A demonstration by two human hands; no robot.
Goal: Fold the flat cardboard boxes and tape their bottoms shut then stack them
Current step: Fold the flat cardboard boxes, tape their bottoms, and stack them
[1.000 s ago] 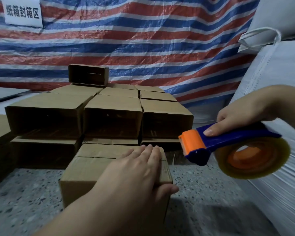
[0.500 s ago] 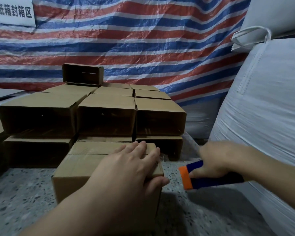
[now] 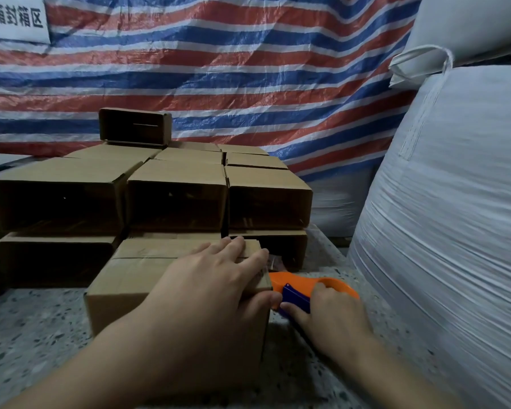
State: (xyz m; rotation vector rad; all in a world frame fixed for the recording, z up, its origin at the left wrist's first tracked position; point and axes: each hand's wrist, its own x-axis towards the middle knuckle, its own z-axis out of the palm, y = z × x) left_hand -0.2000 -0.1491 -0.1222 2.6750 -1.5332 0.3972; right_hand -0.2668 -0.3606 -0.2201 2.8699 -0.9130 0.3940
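A: Box (image 3: pixel 136 286) sits at the tabletop's (image 3: pixel 27 335) front, taped bottom up, left hand (image 3: pixel 216 278) flat on it, fingers straight, thumb over the right edge.

B: What changed?

A: Tape gun (image 3: pixel 300 290) was up in the air a second ago; now it's down against the box's right side. Right hand (image 3: pixel 331 317) grips it, fingers curled round the handle.

B: Meaning?

A: Looks like the tape strip is being run down the side and cut off. Box nearly ready to stack.

B: Surroundings?

A: Speckled stone tabletop. Stack (image 3: pixel 174 190) of finished boxes just behind. Striped tarp (image 3: pixel 219 69) as back wall, sign (image 3: pixel 12 19) top left, white bulk sacks (image 3: pixel 455 202) right.
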